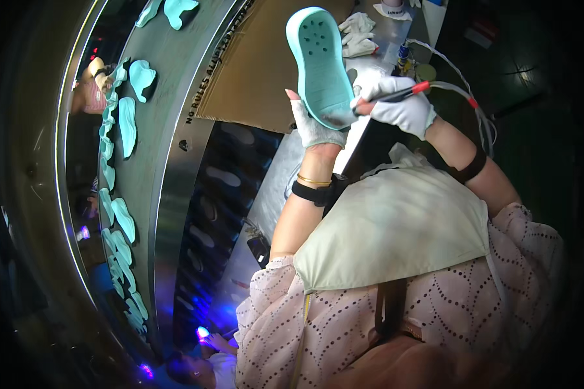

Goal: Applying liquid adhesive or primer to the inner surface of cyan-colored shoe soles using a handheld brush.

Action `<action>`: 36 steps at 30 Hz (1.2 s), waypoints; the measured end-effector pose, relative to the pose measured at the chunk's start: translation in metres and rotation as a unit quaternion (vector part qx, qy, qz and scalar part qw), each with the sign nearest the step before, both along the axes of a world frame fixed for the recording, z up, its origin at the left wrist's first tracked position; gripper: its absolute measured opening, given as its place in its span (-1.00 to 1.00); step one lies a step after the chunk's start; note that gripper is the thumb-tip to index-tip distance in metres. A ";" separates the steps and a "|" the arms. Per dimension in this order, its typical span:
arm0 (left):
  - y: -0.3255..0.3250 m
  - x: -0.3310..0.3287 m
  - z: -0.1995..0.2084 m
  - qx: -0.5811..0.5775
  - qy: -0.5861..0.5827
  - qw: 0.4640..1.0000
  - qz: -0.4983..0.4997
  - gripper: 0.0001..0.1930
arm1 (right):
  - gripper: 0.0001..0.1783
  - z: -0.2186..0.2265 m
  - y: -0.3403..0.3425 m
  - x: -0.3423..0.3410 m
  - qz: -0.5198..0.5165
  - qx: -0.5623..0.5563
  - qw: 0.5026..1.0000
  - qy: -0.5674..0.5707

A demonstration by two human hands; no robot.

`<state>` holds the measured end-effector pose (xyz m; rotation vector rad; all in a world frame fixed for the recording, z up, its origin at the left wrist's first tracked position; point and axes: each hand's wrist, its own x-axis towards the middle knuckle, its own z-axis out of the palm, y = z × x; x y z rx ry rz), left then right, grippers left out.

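My left hand (315, 126), in a white fingerless glove, holds a turquoise clog sole (318, 71) from beneath its near end, thumb at the left edge. The sole stands tilted up, its inner face toward me, with a cluster of small holes near the far end. My right hand (399, 107), gloved in white with bare fingertips, is closed around a black-handled glue brush (396, 96). The brush tip meets the near end of the sole, where the surface looks wet or whitish. A red collar joins the brush to a clear hose (454, 89).
On the left runs a conveyor belt (152, 123) carrying several turquoise shoe parts (128, 126). Cardboard (259, 71) lies beside it. White gloves (358, 32) and a small bottle (403, 50) rest on the bench. Another person (207, 373) sits at the lower left near a blue-violet light.
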<state>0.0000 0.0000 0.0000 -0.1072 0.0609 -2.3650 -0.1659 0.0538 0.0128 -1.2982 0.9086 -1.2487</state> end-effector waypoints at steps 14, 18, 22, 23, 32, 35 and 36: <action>-0.017 0.008 0.016 -0.137 -0.288 0.948 0.017 -0.21 | -0.90 0.004 0.007 0.009 -0.004 0.029 0.995 0.096; -0.015 0.013 0.026 -0.150 -0.303 0.941 -0.020 -0.26 | -0.86 0.018 0.003 -0.004 0.027 0.071 0.997 -0.019; -0.029 0.018 0.018 -0.130 -0.368 0.920 -0.045 -0.39 | -0.79 0.020 -0.011 -0.001 0.027 -0.085 0.995 0.043; -0.032 0.019 0.019 -0.130 -0.368 0.920 -0.043 -0.39 | -0.80 0.022 -0.015 -0.003 0.065 -0.097 0.989 0.089; -0.035 0.012 0.039 -0.197 -0.527 0.814 -0.144 -0.39 | -0.80 0.033 -0.037 -0.027 0.130 -0.110 0.970 0.171; -0.043 0.014 0.033 -0.160 -0.460 0.852 -0.190 -0.42 | -0.79 0.038 -0.039 -0.025 0.157 -0.038 0.966 0.200; -0.039 0.010 0.044 -0.203 -0.527 0.811 -0.153 -0.42 | -0.78 0.035 -0.040 -0.032 0.176 -0.016 0.969 0.173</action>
